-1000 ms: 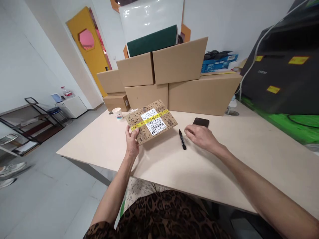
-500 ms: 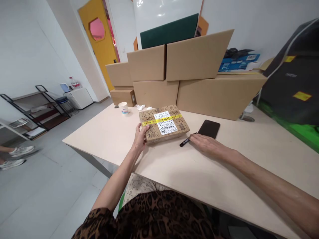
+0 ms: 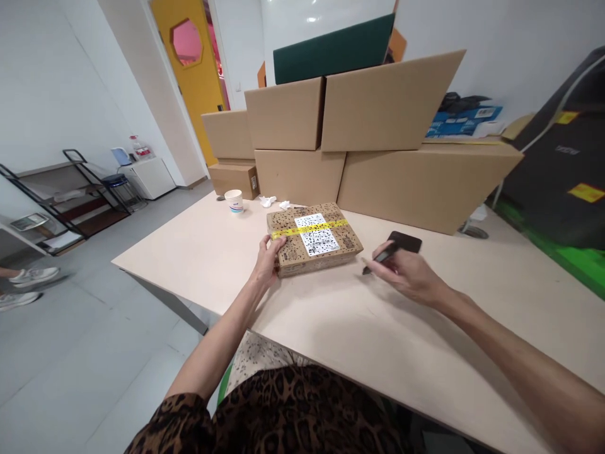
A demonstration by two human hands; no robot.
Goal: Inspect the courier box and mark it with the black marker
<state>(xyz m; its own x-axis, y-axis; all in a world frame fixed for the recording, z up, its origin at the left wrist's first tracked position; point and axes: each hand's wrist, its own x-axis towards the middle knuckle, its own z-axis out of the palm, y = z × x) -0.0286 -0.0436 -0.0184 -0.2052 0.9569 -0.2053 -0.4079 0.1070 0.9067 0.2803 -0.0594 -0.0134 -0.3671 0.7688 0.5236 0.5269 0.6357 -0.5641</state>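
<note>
A small cardboard box (image 3: 288, 251) with a white label and a yellow tape band lies on the pale table (image 3: 302, 309). My left hand (image 3: 268, 257) grips its left end, thumb on top and the other fingers partly hidden at the side. To the right of the box, my right hand (image 3: 409, 271) is closed on a black pen (image 3: 386, 252), raised a little over the table and blurred. Behind that hand lies a flat black phone-like object (image 3: 410, 241), partly covered by the fingers and pen.
Large cardboard boxes (image 3: 378, 113) are stacked along the table's back edge. A paper cup (image 3: 234, 202) and crumpled white tissues (image 3: 267, 201) stand near the back left. A person's shoes (image 3: 35, 276) show at far left.
My right hand has picked the pen up off the table and tilted it more upright. My left hand stays on the box, and the camera view has shifted slightly.
</note>
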